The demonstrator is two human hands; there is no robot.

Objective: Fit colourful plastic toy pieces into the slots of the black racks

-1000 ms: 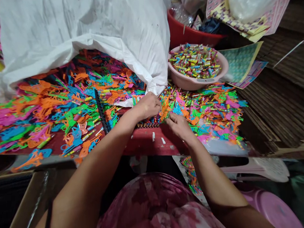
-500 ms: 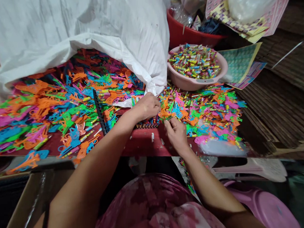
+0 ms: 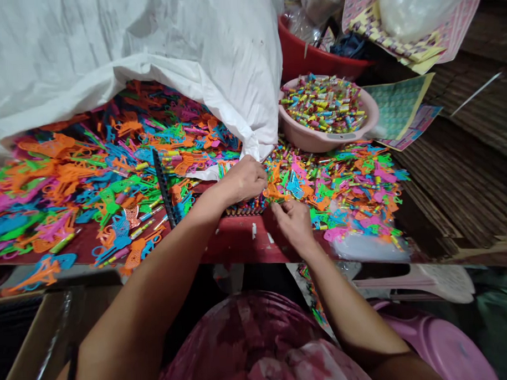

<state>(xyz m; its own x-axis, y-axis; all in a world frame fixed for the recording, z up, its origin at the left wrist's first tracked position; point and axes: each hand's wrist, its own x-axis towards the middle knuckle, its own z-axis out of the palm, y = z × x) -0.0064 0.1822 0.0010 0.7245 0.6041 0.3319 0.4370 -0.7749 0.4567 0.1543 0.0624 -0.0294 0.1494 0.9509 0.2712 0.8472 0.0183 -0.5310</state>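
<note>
My left hand (image 3: 245, 180) is closed, fingers curled down over a black-edged rack (image 3: 243, 211) of small colourful tubes at the red table's front. Whatever its fingertips hold is hidden. My right hand (image 3: 295, 220) has thumb and fingers pinched together just right of the rack, against the edge of the heap. An orange plastic toy gun (image 3: 274, 190) lies between the two hands, above the right fingertips; whether they grip it I cannot make out. More orange, blue, green and pink toy guns (image 3: 348, 181) are piled to the right, mixed with small tubes.
A white sack (image 3: 148, 33) spills many toy guns (image 3: 65, 174) over the left side. A black notched strip (image 3: 164, 187) lies among them. Behind the right pile stands a pink basin (image 3: 371, 111) of small capped tubes, with a red basin (image 3: 288, 44) farther back. Stacked cardboard (image 3: 465, 177) borders the right.
Both hands keep nearly the same places. The right fingertips have shifted slightly down and left. The whole view has moved a little.
</note>
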